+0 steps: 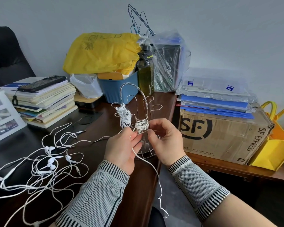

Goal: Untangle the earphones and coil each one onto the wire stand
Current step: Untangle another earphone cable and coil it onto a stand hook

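My left hand (123,149) and right hand (164,141) pinch thin white earphone cable (142,126) half coiled on silver wire stand (138,112), just above fingers; keep turns tight w/ steady tension, pls

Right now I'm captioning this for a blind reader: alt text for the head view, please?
Two hands wind a white earphone cable onto a chrome wire stand on a dark desk: left hand and right hand both pinching it. One finished coil hangs beside it; tangled earphones lie left.
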{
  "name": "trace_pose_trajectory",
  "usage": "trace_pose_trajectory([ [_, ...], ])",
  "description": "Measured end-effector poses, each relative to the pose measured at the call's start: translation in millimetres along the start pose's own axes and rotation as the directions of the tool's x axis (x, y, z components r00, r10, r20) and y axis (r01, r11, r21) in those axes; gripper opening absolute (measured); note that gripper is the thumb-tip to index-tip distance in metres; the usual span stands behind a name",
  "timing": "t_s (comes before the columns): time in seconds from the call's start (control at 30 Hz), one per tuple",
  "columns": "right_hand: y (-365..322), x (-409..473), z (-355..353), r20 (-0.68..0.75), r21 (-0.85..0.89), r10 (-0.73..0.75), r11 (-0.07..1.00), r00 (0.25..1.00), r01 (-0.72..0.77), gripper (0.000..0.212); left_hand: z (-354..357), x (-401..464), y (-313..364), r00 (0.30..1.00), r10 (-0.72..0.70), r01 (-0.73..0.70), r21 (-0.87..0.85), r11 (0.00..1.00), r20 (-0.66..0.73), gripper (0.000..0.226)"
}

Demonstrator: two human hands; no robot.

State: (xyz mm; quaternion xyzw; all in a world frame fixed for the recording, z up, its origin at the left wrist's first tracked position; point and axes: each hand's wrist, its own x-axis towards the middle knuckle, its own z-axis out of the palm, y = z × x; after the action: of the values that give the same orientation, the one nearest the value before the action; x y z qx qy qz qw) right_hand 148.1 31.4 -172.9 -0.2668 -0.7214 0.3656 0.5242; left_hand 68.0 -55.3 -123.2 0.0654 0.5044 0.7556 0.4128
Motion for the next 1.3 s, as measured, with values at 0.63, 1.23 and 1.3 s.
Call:
trace_pose_trajectory([
  [0.63, 1, 1, 2, 0.052, -0.208, 0.054, 0.977, 0.997, -0.042, 0.020, -4, 1, 11, 0.999, -0.048, 0.048, 0.009, 0.999, -0.018, 0.023],
  [1.23, -5, 0, 12, 0.048, -0.247, 0.144, 0.961, 0.988, -0.128, 0.023, -1, -4, 13, 0.999, -0.048, 0.048, 0.047, 0.998, -0.003, 0.014],
  [1.3, -6, -1, 12, 0.036, -0.246, 0.149, 0.960, 0.988, -0.135, 0.023, -1, -6, 15, 0.999, -0.038, 0.038, 0.037, 0.999, -0.007, 0.015],
])
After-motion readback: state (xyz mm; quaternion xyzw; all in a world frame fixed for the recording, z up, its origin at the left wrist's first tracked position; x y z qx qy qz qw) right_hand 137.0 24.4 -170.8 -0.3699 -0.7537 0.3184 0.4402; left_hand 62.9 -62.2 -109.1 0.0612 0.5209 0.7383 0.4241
